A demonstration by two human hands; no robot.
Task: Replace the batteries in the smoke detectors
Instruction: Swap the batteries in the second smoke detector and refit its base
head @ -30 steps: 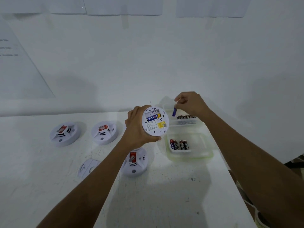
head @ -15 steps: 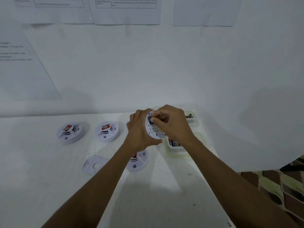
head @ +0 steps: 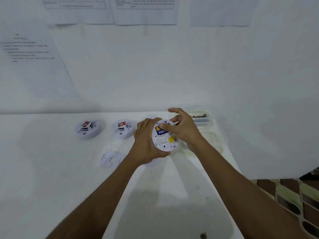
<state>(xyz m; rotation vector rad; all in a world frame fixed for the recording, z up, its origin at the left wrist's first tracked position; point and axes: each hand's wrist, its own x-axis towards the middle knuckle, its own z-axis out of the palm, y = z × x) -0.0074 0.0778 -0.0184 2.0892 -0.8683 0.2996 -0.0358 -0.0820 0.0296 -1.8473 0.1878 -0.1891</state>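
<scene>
My left hand [head: 146, 140] grips a white round smoke detector [head: 164, 144] from the left and holds it above the table with its back turned to me. A blue battery [head: 161, 132] lies in the open compartment at the top of that back. My right hand [head: 183, 131] reaches in from the right; its thumb presses on the battery's upper end while the other fingers spread loosely above the rim. A clear tub [head: 201, 118] with several dark batteries stands behind my right hand.
Two more smoke detectors [head: 87, 129] [head: 122, 128] sit face up at the back of the white table [head: 51, 178]. A loose round cover plate [head: 112, 159] lies left of my left wrist. A second clear tub [head: 216, 140] stands near the table's right edge. The wall is close behind.
My right hand brought the blue battery from over the tubs to the detector and set it in the compartment. Its fingers have now spread out, with only the thumb on the battery.
</scene>
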